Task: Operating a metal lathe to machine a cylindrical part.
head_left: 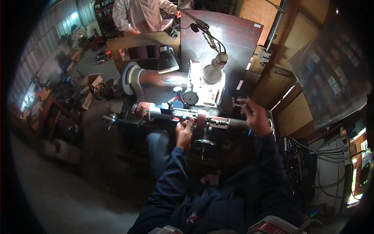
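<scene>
In a dim workshop, a silver metal assembly [182,114] under a round white dial gauge [191,98] is grasped, apparently for steadiness, by the left hand [184,134]; a grey metal piece [236,103], by the right hand [256,117].

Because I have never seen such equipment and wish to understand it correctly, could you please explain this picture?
This is one downward view from a head-worn wide-lens camera, so straight edges bend. It shows no robot. The wearer's bare left hand touches a small metal assembly on a metal machine, beneath a round dial gauge. The right hand is farther right, at a small metal piece; whether it grips that is unclear. A lamp lights the middle, and another person stands beyond.
</scene>
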